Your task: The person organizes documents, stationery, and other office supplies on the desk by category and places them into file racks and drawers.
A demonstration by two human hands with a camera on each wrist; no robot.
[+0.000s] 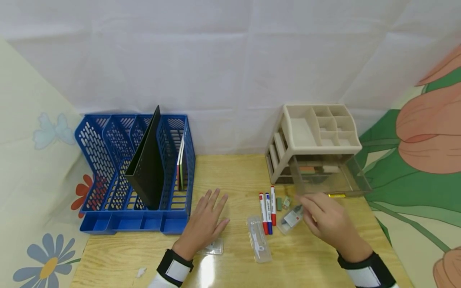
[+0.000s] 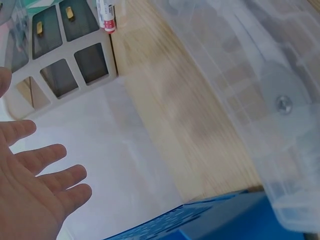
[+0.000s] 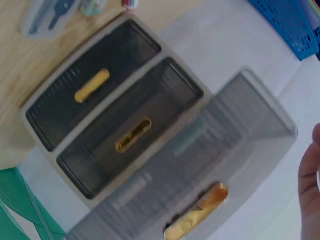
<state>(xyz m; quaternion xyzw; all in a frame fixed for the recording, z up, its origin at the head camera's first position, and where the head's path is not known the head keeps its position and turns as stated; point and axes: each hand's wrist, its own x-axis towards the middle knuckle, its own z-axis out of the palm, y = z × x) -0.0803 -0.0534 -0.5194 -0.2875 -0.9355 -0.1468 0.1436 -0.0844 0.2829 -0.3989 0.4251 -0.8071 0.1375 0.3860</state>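
Note:
In the head view my left hand is spread beside the blue file rack, fingers straight, holding nothing. Part of a clear plastic case shows below it; this case looms large in the left wrist view. My right hand, fingers loosely bent, hovers by the left front corner of a pulled-out clear drawer. No object shows in its fingers. An orange block and a white block lie inside the drawer. Only the edge of that hand enters the right wrist view, apart from the drawer.
Between the hands lie several markers, a green eraser, a small patterned item and two clear cases. The blue rack holds a black folder and thin books. A beige organizer stands right.

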